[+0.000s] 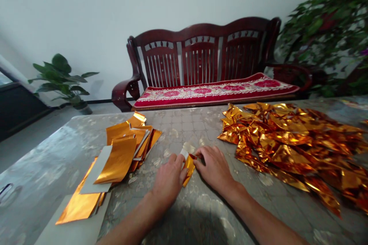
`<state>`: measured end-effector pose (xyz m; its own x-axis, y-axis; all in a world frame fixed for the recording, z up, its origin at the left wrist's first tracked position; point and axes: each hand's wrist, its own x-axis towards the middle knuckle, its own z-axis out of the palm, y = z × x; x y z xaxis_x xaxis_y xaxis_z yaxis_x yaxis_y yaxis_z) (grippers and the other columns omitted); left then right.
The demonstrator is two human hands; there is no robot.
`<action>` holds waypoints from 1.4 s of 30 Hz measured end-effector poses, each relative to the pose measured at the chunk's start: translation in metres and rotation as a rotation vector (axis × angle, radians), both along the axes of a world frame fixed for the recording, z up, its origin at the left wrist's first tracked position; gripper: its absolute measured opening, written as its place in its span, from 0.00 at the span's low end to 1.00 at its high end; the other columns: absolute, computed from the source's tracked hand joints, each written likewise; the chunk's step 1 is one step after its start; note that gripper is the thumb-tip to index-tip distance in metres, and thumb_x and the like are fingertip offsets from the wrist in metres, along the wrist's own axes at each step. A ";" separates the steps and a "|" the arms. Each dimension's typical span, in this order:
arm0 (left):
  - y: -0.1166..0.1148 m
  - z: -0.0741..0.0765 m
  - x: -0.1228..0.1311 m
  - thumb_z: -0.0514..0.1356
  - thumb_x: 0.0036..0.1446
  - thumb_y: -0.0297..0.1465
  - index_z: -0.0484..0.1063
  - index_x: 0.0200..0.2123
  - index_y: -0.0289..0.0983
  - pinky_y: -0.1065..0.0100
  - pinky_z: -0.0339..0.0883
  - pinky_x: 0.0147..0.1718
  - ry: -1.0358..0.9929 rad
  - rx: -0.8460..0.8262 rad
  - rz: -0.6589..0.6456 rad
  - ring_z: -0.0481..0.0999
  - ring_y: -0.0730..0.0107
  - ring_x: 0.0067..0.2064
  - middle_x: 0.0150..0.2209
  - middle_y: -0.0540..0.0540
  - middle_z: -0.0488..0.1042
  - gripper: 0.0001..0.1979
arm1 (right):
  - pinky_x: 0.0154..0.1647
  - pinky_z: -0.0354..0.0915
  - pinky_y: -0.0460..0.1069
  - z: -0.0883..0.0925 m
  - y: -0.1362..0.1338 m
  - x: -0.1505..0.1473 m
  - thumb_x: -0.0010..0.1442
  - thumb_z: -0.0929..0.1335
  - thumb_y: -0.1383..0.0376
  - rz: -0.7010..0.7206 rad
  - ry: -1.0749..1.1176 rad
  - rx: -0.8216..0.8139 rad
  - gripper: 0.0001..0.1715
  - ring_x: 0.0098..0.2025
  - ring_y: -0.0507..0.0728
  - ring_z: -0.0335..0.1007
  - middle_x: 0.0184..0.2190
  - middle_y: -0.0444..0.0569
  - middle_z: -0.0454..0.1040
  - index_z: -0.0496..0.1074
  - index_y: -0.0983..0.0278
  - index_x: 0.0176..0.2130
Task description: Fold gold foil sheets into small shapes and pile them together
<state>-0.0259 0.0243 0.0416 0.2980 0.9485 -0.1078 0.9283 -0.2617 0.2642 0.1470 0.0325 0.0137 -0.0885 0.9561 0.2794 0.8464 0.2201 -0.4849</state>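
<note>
A small piece of gold foil paper (189, 169), partly folded with a pale side showing at its top, lies between my hands on the table. My left hand (170, 176) grips its left side, thumb over the gold face. From the right, my right hand (214, 166) pinches the upper right edge with thumb and fingers. Left of my hands lies a loose stack of flat gold foil sheets (119, 157), some with grey-white backs up. To the right spreads a large heap of folded gold foil pieces (287, 141).
The table (184, 214) has a patterned, glossy cover. Behind it stands a dark red wooden bench (201, 59) with a red floral cushion (212, 90). A potted plant (64, 80) is at the left, and dense leafy foliage (324, 26) fills the right. Dark scissor-like handles (5, 191) show at the left edge.
</note>
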 end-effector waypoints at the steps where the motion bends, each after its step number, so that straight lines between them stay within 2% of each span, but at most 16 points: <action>1: 0.001 -0.001 -0.002 0.53 0.66 0.35 0.68 0.47 0.42 0.68 0.64 0.37 -0.022 0.004 -0.009 0.76 0.65 0.41 0.45 0.45 0.72 0.09 | 0.43 0.54 0.50 -0.001 0.002 -0.001 0.59 0.70 0.63 -0.005 -0.013 -0.003 0.03 0.42 0.58 0.64 0.37 0.46 0.75 0.72 0.60 0.36; 7: 0.015 -0.002 -0.013 0.57 0.63 0.38 0.66 0.54 0.47 0.65 0.65 0.47 0.019 0.126 -0.195 0.73 0.61 0.49 0.47 0.46 0.70 0.16 | 0.40 0.52 0.50 -0.003 0.007 -0.003 0.59 0.69 0.67 -0.034 -0.058 0.003 0.04 0.40 0.57 0.63 0.33 0.44 0.75 0.71 0.60 0.31; 13: 0.024 0.006 -0.012 0.56 0.62 0.41 0.65 0.55 0.47 0.64 0.68 0.42 0.113 0.113 -0.264 0.75 0.61 0.44 0.47 0.46 0.68 0.18 | 0.39 0.52 0.50 0.000 0.010 -0.005 0.58 0.69 0.68 -0.070 -0.089 -0.001 0.05 0.38 0.57 0.63 0.33 0.44 0.75 0.70 0.60 0.30; 17: 0.024 0.006 -0.009 0.55 0.62 0.42 0.64 0.54 0.45 0.64 0.69 0.40 0.135 0.086 -0.236 0.76 0.61 0.43 0.47 0.45 0.68 0.18 | 0.38 0.52 0.50 0.001 0.010 -0.006 0.58 0.69 0.68 -0.079 -0.111 -0.008 0.05 0.38 0.57 0.64 0.32 0.44 0.75 0.70 0.60 0.30; 23: 0.025 0.008 -0.007 0.54 0.62 0.42 0.64 0.53 0.45 0.62 0.69 0.39 0.160 0.079 -0.251 0.76 0.59 0.42 0.47 0.44 0.68 0.18 | 0.39 0.52 0.52 0.000 0.008 -0.006 0.58 0.70 0.62 -0.115 -0.149 -0.008 0.05 0.40 0.59 0.64 0.34 0.45 0.75 0.71 0.59 0.31; 27: 0.024 0.008 -0.005 0.55 0.62 0.41 0.63 0.54 0.45 0.63 0.69 0.40 0.164 0.060 -0.224 0.76 0.60 0.44 0.47 0.44 0.67 0.18 | 0.38 0.51 0.52 0.000 0.007 -0.009 0.60 0.69 0.63 -0.128 -0.182 0.005 0.07 0.39 0.59 0.65 0.32 0.47 0.75 0.70 0.59 0.29; 36: 0.013 -0.010 0.011 0.57 0.61 0.39 0.64 0.52 0.42 0.64 0.68 0.39 0.145 0.130 -0.095 0.75 0.60 0.42 0.45 0.44 0.67 0.17 | 0.36 0.53 0.51 0.004 0.005 -0.018 0.61 0.68 0.65 -0.176 -0.172 -0.018 0.04 0.37 0.58 0.69 0.30 0.46 0.76 0.71 0.60 0.33; 42: 0.012 -0.010 0.014 0.57 0.61 0.40 0.65 0.52 0.42 0.65 0.68 0.39 0.138 0.112 -0.062 0.76 0.61 0.42 0.45 0.44 0.67 0.17 | 0.37 0.54 0.50 0.000 0.003 -0.018 0.60 0.69 0.65 -0.184 -0.124 -0.028 0.01 0.38 0.58 0.69 0.31 0.46 0.76 0.73 0.59 0.34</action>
<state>-0.0121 0.0362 0.0316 0.3457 0.9372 -0.0465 0.9350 -0.3399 0.1014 0.1293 0.0360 0.0138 0.0561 0.9666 0.2502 0.9245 0.0444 -0.3786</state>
